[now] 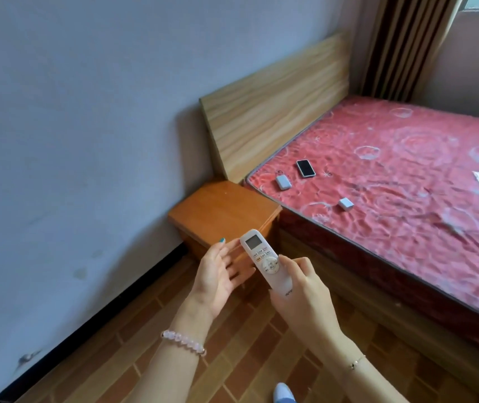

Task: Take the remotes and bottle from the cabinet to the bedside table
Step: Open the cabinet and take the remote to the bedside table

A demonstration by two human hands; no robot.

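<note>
Head view: a white plastic remote with a grey display and orange keys (267, 263) is held in the air, display end pointing away from the person, over the near front corner of the orange-brown wooden bedside table (220, 205). The right hand (305, 295) grips the remote's lower end, thumb on its face and fingers curled beneath. The left hand (218, 274) is spread, fingers straight, palm turned toward the remote; its fingertips lie just beside the remote's upper left edge, and contact cannot be confirmed. A pale pink bead bracelet (183, 341) sits on the left wrist.

The bedside table stands against the wall, touching the side of the red patterned mattress (406, 228). A black phone (305, 168) and two small white boxes (283, 182) lie on the mattress near its headboard-end corner.

Task status, as a judgement: one remote is in transit and not yet set down. None of the task's things shows on the table top. The cabinet, the bottle and any further remotes are out of view, so most of the transfers appear to be outstanding.
</note>
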